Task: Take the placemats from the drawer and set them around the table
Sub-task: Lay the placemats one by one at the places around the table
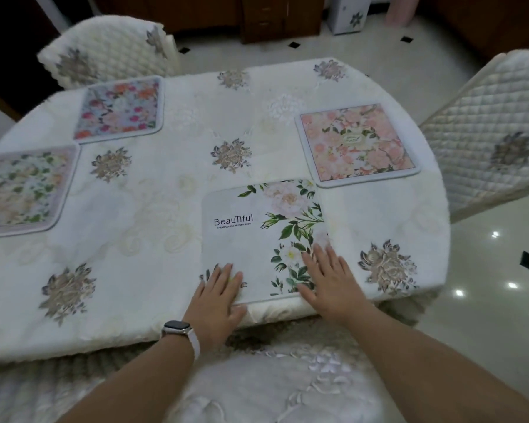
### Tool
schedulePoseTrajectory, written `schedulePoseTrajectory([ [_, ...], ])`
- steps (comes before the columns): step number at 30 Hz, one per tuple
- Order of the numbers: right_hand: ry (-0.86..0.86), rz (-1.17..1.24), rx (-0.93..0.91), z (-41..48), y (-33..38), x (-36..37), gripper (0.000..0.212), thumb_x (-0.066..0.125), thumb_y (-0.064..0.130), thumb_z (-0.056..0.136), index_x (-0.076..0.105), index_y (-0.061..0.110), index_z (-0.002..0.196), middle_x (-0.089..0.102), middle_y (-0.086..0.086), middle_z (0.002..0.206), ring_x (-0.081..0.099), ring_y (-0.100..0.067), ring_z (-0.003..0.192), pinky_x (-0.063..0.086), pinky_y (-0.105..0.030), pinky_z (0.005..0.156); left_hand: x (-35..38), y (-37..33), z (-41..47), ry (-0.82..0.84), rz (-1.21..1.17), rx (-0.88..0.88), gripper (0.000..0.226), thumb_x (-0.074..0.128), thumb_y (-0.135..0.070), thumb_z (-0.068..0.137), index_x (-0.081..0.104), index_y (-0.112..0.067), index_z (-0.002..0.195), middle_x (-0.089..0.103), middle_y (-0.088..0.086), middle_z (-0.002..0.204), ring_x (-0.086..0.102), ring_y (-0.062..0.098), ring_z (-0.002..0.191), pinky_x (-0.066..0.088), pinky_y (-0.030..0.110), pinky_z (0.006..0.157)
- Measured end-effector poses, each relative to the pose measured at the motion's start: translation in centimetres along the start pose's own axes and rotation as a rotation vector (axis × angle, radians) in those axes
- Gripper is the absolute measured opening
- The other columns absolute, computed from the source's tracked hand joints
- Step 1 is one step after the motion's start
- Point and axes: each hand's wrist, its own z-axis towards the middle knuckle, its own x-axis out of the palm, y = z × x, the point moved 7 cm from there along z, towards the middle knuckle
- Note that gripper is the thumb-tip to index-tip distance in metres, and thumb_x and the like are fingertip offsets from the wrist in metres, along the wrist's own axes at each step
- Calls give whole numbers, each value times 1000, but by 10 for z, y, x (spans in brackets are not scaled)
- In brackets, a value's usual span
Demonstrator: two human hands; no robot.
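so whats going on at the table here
A person is setting placemats on a cloth-covered table. Both hands lie flat on the near edge of a white floral placemat printed "Beautiful", the left hand at its near left corner and the right hand at its near right. Three more are already laid: a pink floral placemat, a red-and-orange floral placemat and a pale green floral placemat.

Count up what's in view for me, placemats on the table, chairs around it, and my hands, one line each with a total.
Placemats: 4, pink, red-and-blue floral, pale green floral, white "Beautiful" one
Chairs: 2, far left, right
Hands: 2, left hand, right hand, both flat on the white mat
Total: 8
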Motion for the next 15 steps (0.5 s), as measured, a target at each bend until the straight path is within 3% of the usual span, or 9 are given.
schedulePoseTrajectory([
  [3, 75, 78, 36, -4, -25, -16, 72, 23, 58, 98, -10, 26, 154, -23, -1, 158, -17, -25, 147, -4, -40, 119, -17, 1, -18, 108, -179, -31, 74, 43, -62, 90, 24, -26, 152, 3, -6, 162, 7, 16, 148, 10, 33, 117],
  [5, 112, 81, -14, -5, -31, -34, 66, 33, 48, 98, 9, 21, 154, -4, -3, 163, 3, -28, 149, 15, -44, 120, -28, 9, -33, 121, -196, -65, 83, 39, -78, 78, 37, -31, 147, 22, -9, 159, 22, 11, 144, 17, 28, 115],
  [7, 105, 95, -18, -7, -37, -53, 55, 39, 40, 97, 30, 18, 147, 23, -7, 158, 32, -28, 139, 36, -44, 109, -40, 17, -45, 55, -187, -99, 100, 27, -91, 65, 39, -33, 145, 31, -14, 154, 28, 6, 140, 21, 24, 112],
  [9, 60, 122, 17, -11, -44, -70, 50, 40, 41, 96, 38, 20, 141, 41, -5, 144, 48, -24, 122, 45, -43, 97, -55, 14, -50, -53, -190, -88, 91, 25, -84, 69, 40, -32, 143, 39, -15, 148, 38, 6, 132, 30, 22, 105],
  [12, 55, 162, 39, -18, -43, -84, 52, 41, 42, 96, 36, 22, 144, 43, -1, 142, 48, -22, 121, 45, -41, 96, -79, -8, -50, -173, -183, -6, 76, 29, -73, 77, 39, -33, 141, 43, -15, 143, 45, 6, 125, 34, 19, 96],
  [15, 42, 229, 70, -25, -35, -99, 55, 41, 43, 97, 31, 24, 148, 37, 2, 150, 42, -21, 131, 40, -40, 103, -95, -25, -38, -231, -139, 86, 75, 32, -69, 82, 39, -30, 145, 41, -11, 146, 41, 10, 131, 31, 21, 103],
])
